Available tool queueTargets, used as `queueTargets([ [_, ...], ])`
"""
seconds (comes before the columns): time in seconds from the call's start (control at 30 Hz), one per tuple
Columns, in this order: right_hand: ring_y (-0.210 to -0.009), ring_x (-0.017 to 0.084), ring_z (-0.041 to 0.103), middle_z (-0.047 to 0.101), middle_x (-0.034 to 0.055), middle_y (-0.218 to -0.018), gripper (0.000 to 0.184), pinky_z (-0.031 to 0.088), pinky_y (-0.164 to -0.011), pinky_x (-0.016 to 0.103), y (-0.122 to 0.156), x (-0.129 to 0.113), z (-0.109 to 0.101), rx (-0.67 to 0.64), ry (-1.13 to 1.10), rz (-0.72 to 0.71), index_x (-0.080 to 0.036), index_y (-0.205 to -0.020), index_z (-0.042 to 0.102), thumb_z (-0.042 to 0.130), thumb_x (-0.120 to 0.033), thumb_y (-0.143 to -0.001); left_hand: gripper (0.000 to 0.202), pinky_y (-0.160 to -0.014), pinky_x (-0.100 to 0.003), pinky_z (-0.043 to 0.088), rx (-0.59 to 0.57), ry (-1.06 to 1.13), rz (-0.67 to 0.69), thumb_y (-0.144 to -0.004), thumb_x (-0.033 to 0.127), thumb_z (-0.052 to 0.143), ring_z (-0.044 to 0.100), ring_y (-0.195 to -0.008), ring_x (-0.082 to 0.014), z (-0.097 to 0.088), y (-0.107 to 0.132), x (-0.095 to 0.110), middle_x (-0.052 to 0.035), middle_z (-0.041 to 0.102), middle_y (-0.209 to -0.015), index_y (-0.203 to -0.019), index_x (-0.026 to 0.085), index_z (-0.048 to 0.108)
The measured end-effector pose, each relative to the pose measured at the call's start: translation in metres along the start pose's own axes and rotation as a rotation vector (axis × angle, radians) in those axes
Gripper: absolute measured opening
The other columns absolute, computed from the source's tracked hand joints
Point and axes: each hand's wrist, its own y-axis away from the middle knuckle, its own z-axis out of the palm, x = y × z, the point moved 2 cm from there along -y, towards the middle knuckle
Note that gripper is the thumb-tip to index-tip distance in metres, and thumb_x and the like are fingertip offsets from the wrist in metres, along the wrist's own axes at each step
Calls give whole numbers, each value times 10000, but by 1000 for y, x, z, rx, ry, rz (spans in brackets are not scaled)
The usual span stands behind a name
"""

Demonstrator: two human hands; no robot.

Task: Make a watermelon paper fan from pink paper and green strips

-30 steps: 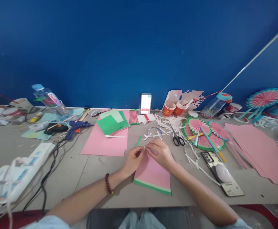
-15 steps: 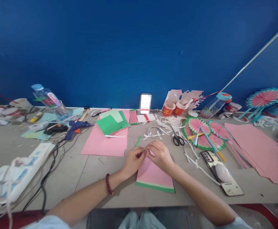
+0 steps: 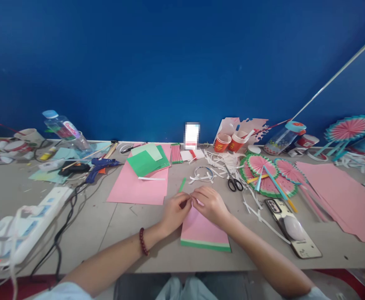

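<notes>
1. Meeting tip to tip, your left hand (image 3: 175, 210) and right hand (image 3: 212, 205) have fingers pinched closed; what's between them is hidden.
2. Pink sheet (image 3: 203, 228) sits beneath them on the worktop (image 3: 121, 227), green edge toward you.

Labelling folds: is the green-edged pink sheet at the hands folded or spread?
Visible part spread: pink sheet shows a broad, unpleated face. Far end: cannot tell; left hand and right hand cover it.

Both forearms (image 3: 118, 256) angled inward, left hand (image 3: 175, 211) basically meeting right hand (image 3: 212, 205), fingers (image 3: 198, 194) curled into pinches.
</notes>
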Motion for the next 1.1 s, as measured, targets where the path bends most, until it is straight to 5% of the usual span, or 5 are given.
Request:
queueTargets([
  [0.2,-697,166,565,637,48,-722,198,466,-662,289,-1,-4,0,4,23,-20,-189,-746,615,478,-91,-849,219,-639,-237,427,-8,9,35,-905,235,479,570,-706,-132,1,0,0,-21,628,-751,-765,182,639],
  [0.6,-615,146,565,642,25,-701,117,475,-593,273,0,7,3,155,-419,512,-197,-694,615,536,-177,-779,257,-592,-244,416,34,104,-54,-872,269,488,552,-673,-146,-1,-3,3,-35,626,-725,-724,171,674],
  [0.77,-604,139,555,609,16,-674,138,463,-567,255,4,29,2,278,-610,779,-181,-745,604,555,-304,-786,261,-601,-246,430,69,199,-154,-856,333,527,551,-683,-154,-1,-5,-3,-28,621,-714,-708,168,664],
  [1.0,-480,89,463,502,-52,-566,200,355,-447,197,6,81,-25,692,-696,961,-202,-785,533,571,-398,-774,296,-580,-242,422,43,232,-196,-852,369,529,542,-648,-146,-1,-5,-6,-16,604,-673,-671,164,643],
  [1.1,-458,103,493,578,-26,-559,229,395,-467,223,9,103,-32,651,-630,986,-195,-786,546,596,-415,-749,248,-606,-246,428,22,163,-156,-852,312,525,562,-675,-150,0,-4,-4,-25,626,-709,-709,161,659],
])
